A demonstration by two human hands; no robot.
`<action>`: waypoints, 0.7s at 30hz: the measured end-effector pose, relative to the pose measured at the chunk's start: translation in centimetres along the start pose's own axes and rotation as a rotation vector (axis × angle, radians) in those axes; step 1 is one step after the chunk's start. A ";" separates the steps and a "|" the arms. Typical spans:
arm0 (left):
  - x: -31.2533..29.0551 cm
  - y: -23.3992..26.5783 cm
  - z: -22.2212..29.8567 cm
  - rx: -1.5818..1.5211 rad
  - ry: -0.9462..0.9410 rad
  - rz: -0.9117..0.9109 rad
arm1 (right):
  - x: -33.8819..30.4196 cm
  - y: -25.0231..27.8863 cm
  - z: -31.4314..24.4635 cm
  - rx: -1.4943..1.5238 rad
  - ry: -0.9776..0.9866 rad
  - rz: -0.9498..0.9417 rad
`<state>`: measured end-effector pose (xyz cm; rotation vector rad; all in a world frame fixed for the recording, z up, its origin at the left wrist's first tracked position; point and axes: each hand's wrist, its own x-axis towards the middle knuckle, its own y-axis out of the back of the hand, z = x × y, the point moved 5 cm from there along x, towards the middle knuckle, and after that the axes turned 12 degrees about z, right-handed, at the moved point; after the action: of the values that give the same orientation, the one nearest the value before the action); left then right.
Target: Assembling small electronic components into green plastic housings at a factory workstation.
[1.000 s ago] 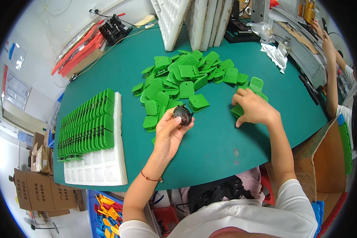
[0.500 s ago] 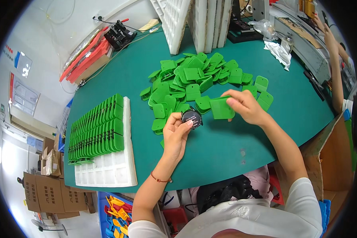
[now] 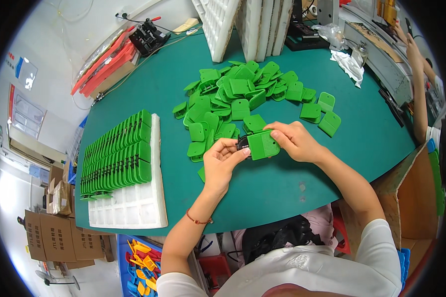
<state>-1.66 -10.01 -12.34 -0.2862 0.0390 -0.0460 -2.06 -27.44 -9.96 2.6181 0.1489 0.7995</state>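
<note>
My left hand (image 3: 222,162) is closed on a round black disc-shaped part (image 3: 242,143) with pale print, thumb on its face. Closed on a green plastic case piece (image 3: 263,145) is my right hand (image 3: 299,140); the piece has rounded corners and a small hole. Its left edge overlaps the black part, which is now partly hidden; whether the two are joined I cannot tell. Just beyond my hands lies a heap of similar green pieces (image 3: 240,110). To the left, green pieces with black parts (image 3: 116,153) stand in rows in a white foam tray (image 3: 153,208).
Upright white foam trays (image 3: 250,32) stand at the back of the green table (image 3: 183,59). A black device (image 3: 148,37) and red-orange folders (image 3: 104,64) are at back left. Below left is a blue bin (image 3: 125,262) of coloured pieces. A co-worker's arm (image 3: 417,84) shows at far right.
My right hand has brought the green piece left and turned it, so that it overlaps the black part. My left hand keeps its hold. The view has shifted slightly.
</note>
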 end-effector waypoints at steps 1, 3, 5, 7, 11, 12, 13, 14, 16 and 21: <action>0.0 -0.1 0.1 -0.001 0.000 0.000 | 0.0 0.1 0.2 -0.095 -0.001 -0.014; 0.2 -0.1 0.1 0.068 0.055 -0.010 | -0.1 0.1 0.6 -0.046 -0.094 -0.055; 0.2 0.0 0.0 0.073 0.015 -0.007 | 0.1 -0.5 1.3 0.010 -0.177 -0.102; 0.0 0.3 0.0 -0.002 0.008 -0.010 | 1.0 -1.1 0.9 0.323 0.009 0.048; 0.0 0.5 -0.1 -0.286 0.012 -0.076 | 0.0 -2.2 3.3 -0.027 0.014 -0.103; 0.1 0.1 -0.5 -0.372 0.063 -0.109 | -0.5 -1.8 3.2 -0.296 0.097 -0.130; 0.3 -0.1 -0.8 -0.450 0.119 -0.155 | -0.8 -1.6 3.0 -0.313 0.071 -0.144; 0.1 -0.4 -0.6 -0.506 0.172 -0.163 | -0.8 -1.7 2.6 -0.333 0.043 -0.159; 0.1 -0.2 -0.6 -0.533 0.216 -0.189 | -0.6 -2.1 1.3 -0.401 0.075 -0.137; 0.0 -0.1 -0.2 -0.469 0.274 -0.230 | 0.2 -1.7 0.4 -0.372 0.129 0.155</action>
<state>-1.71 -10.15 -12.53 -0.7519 0.2917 -0.3072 -1.62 -25.97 -10.82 2.2480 -0.1554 0.9474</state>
